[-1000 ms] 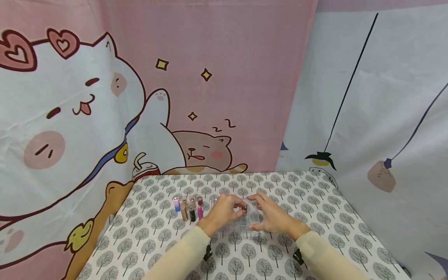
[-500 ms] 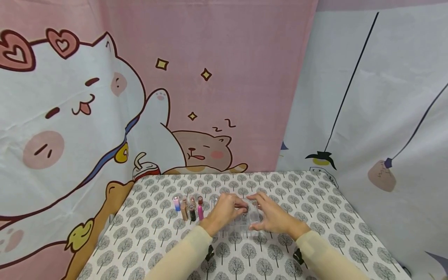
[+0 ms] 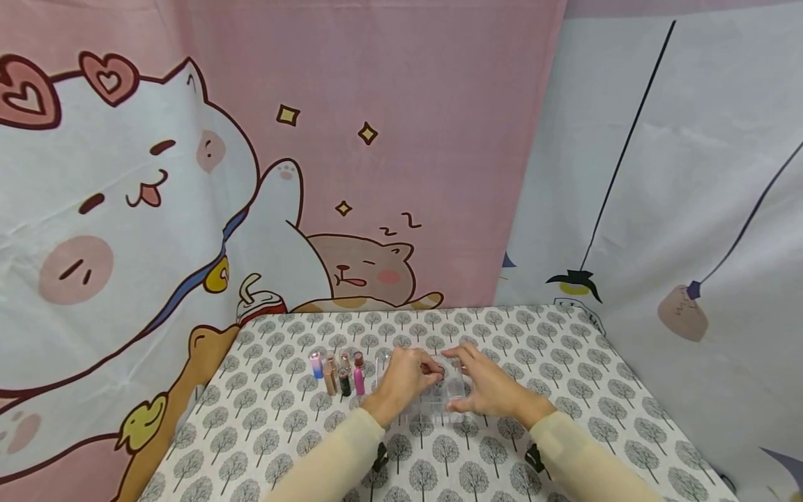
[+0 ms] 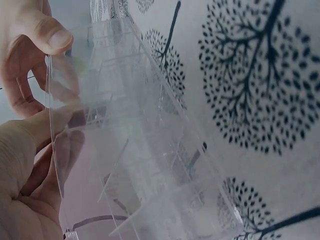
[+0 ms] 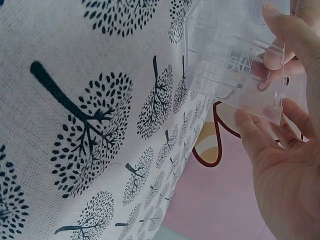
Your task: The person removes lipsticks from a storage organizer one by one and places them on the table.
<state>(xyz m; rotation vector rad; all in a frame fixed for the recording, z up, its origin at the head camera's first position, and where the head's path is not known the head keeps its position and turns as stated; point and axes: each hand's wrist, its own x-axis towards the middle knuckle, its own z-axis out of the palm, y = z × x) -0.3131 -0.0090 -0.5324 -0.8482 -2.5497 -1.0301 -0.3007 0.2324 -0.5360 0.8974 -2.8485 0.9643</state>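
Note:
A clear plastic organizer with compartments (image 3: 429, 413) stands on the table between both hands. My left hand (image 3: 404, 383) reaches over it from the left. Its bent fingers pinch a small dark tube (image 4: 76, 119), mostly hidden by the fingers and blurred through the plastic. My right hand (image 3: 492, 387) grips the organizer's right end, thumb at the near corner and fingers at the far one. In the right wrist view the clear walls of the organizer (image 5: 220, 65) run between thumb and fingers, and left fingertips show behind them.
Left of the organizer stand several lipstick-like tubes: a pink one (image 3: 359, 376), a black one (image 3: 344, 383), a tan one (image 3: 330, 380) and a blue-purple one (image 3: 316, 365). A tree-print cloth (image 3: 282, 432) covers the table; cartoon-print curtains (image 3: 426, 174) hang behind.
My left hand keeps its place over the organizer, its wrist and forearm shifting slightly right. Less of the dark tube shows at its fingertips. My right hand stays still.

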